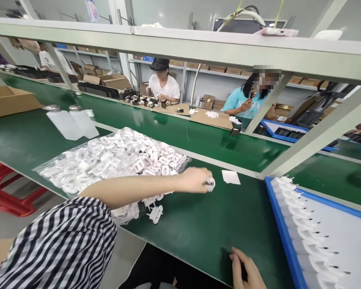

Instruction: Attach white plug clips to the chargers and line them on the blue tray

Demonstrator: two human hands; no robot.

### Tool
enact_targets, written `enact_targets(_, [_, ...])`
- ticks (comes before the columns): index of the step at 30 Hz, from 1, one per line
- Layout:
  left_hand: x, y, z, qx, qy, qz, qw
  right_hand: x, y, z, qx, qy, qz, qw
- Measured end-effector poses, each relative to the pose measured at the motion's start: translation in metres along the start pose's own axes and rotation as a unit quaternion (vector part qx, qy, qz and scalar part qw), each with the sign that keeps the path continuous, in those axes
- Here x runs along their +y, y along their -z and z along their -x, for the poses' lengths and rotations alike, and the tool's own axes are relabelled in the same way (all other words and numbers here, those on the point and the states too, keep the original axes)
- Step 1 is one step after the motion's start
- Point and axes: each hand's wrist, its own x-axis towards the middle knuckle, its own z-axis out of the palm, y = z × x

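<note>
Setting: green surface (204, 224) of an assembly bench under a grey frame; co-workers sit at the far side, at 12 and 1 o'clock.
Part in hand: small white plug part (211, 184), off the surface, at the centre of the view.
Left hand: left hand (195, 179) reaches across from 8 o'clock, fingers curled, pinching the plug part at their tips.
Right hand: right hand (248, 271) rests at the near edge at 5 o'clock, fingers loosely bent on the surface; whether it holds anything I cannot tell.
Handling note: judged best to grip the part by its body, prongs clear of the fingers, and lift it clear of the heap.
Supply: clear bag of white parts (108, 162) at 9 o'clock, touching the forearm; one loose plug (155, 213) lies just beside it.
Nearby: white slip (231, 177) just right of the hand; blue tray (284, 233) at 4 o'clock with parts in a row along its left edge.
Obstructions: frame strut slants down at 2 o'clock; two white bottles (74, 120) stand at 10 o'clock, well apart.
</note>
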Motion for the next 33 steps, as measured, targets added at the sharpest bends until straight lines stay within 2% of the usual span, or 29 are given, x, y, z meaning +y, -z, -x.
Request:
enact_targets(3, [0.032, -0.023, 0.039, -0.062, 0.013, -0.013, 0.998, 0.000, 0.004, -0.002, -0.010, -0.025, -0.001, 1.000])
enact_targets(5, [0.037, -0.029, 0.052, -0.101, 0.025, 0.004, 0.995, 0.000, 0.006, -0.002, -0.027, -0.023, 0.013, 0.999])
enact_targets(6, [0.035, -0.028, 0.053, -0.107, 0.027, 0.019, 0.994, 0.000, 0.007, -0.003, -0.037, -0.016, 0.021, 0.999])
enact_targets(8, [0.024, -0.020, 0.050, -0.072, 0.044, 0.026, 0.996, 0.001, 0.009, -0.003, -0.049, 0.002, 0.029, 0.998])
enact_targets(10, [0.010, -0.010, 0.042, -0.036, 0.106, -0.019, 0.994, 0.001, 0.009, -0.003, -0.049, 0.007, 0.025, 0.998])
enact_targets(11, [0.003, -0.006, 0.038, -0.036, 0.141, -0.049, 0.988, 0.001, 0.009, -0.004, -0.048, 0.001, 0.020, 0.999])
enact_targets(13, [-0.009, -0.004, 0.031, -0.072, 0.190, -0.089, 0.975, 0.000, 0.010, -0.005, -0.053, -0.025, 0.004, 0.998])
enact_targets(15, [-0.017, -0.005, 0.029, -0.105, 0.197, -0.091, 0.971, -0.001, 0.011, -0.005, -0.062, -0.071, -0.018, 0.995])
enact_targets(17, [-0.020, -0.003, 0.033, -0.105, 0.190, -0.091, 0.972, -0.001, 0.014, -0.006, -0.066, -0.125, -0.056, 0.988])
enact_targets(19, [-0.014, 0.005, 0.043, -0.048, 0.179, -0.050, 0.981, -0.003, 0.016, -0.005, -0.060, -0.171, -0.123, 0.976])
enact_targets(21, [0.000, 0.014, 0.058, 0.042, 0.162, 0.084, 0.982, -0.009, 0.016, -0.005, -0.060, -0.194, -0.218, 0.955])
enact_targets(22, [0.010, 0.018, 0.068, 0.087, 0.151, 0.179, 0.968, -0.014, 0.014, -0.005, -0.073, -0.195, -0.274, 0.939])
enact_targets(24, [0.034, 0.018, 0.088, 0.142, 0.123, 0.358, 0.915, -0.027, 0.007, -0.006, -0.123, -0.185, -0.390, 0.893])
enact_targets(25, [0.046, 0.013, 0.096, 0.169, 0.104, 0.415, 0.888, -0.034, 0.003, -0.007, -0.151, -0.177, -0.444, 0.865])
enact_targets(27, [0.067, -0.002, 0.109, 0.223, 0.070, 0.462, 0.856, -0.047, -0.007, -0.010, -0.192, -0.164, -0.523, 0.814])
enact_targets(28, [0.075, -0.011, 0.112, 0.244, 0.058, 0.468, 0.848, -0.053, -0.011, -0.011, -0.200, -0.163, -0.542, 0.800])
enact_targets(31, [0.081, -0.036, 0.109, 0.259, 0.054, 0.472, 0.841, -0.058, -0.018, -0.016, -0.191, -0.177, -0.542, 0.799])
enact_targets(33, [0.071, -0.045, 0.101, 0.232, 0.095, 0.447, 0.859, -0.054, -0.019, -0.021, -0.172, -0.197, -0.521, 0.813])
